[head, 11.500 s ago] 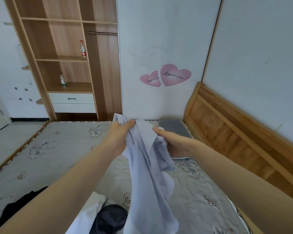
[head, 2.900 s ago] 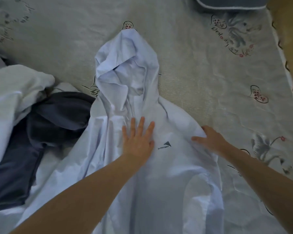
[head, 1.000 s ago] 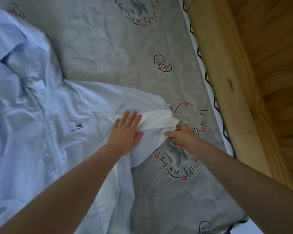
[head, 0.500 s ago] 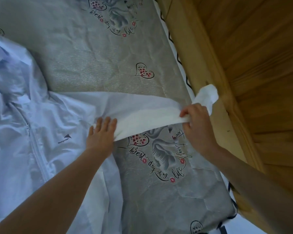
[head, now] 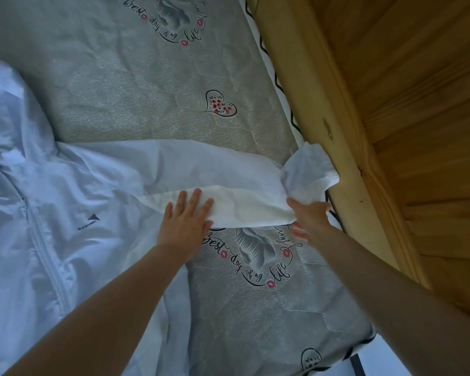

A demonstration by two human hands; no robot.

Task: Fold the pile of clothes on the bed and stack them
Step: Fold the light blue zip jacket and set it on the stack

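Meanwhile, a left hand (head: 185, 221) presses flat on the pale jacket (head: 65, 207) while the right hand (head: 307, 218), fingers relaxed, smooths its sleeve (head: 228, 180) toward three o'clock, readying a fold.

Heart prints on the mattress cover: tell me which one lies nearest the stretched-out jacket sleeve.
The red-dotted heart print, just beyond the sleeve near the wooden bed frame. The other heart print sits far off at the mattress's near corner, past the right hand.

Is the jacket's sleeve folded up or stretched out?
Stretched out. The sleeve runs straight from the jacket to the wooden bed frame, with the left hand flat on it; only its cuff is bunched.
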